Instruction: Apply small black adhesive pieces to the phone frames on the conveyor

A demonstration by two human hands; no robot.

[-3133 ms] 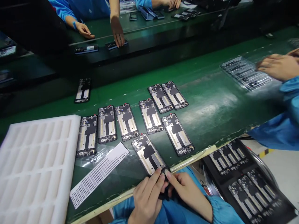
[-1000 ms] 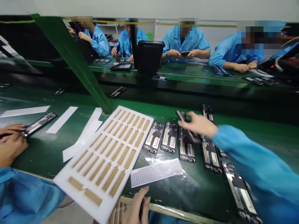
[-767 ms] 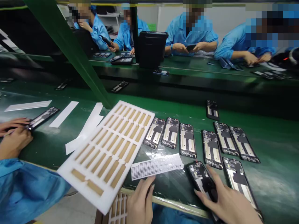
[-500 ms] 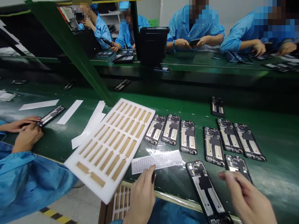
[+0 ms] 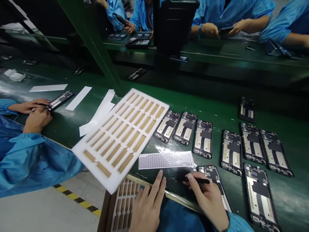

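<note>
My right hand (image 5: pixel 210 199) grips a pair of black tweezers (image 5: pixel 201 181), their thin tip pointing left over the green bench just below a sheet of small dot stickers (image 5: pixel 166 160). Partly behind that hand lies an opened phone (image 5: pixel 214 177), its lower part covered by my fingers and wrist. My left hand (image 5: pixel 148 203) has its fingers stretched out at the bench edge, below the sticker sheet, and holds nothing. Left of the sheet, a white foam tray (image 5: pixel 116 138) with many slots lies slanted, partly past the edge.
Several opened phones (image 5: pixel 231 151) lie in loose rows at the centre and right. A lower slotted tray (image 5: pixel 123 206) sits in a box below the edge. White strips (image 5: pixel 78 98) lie left, where a co-worker's hands (image 5: pixel 38 119) hold a phone. Others work across the bench.
The tweezers, earlier a dark piece at my left fingers, are now in my right hand. That hand has moved left, and my left fingers have straightened. The view has shifted downward.
</note>
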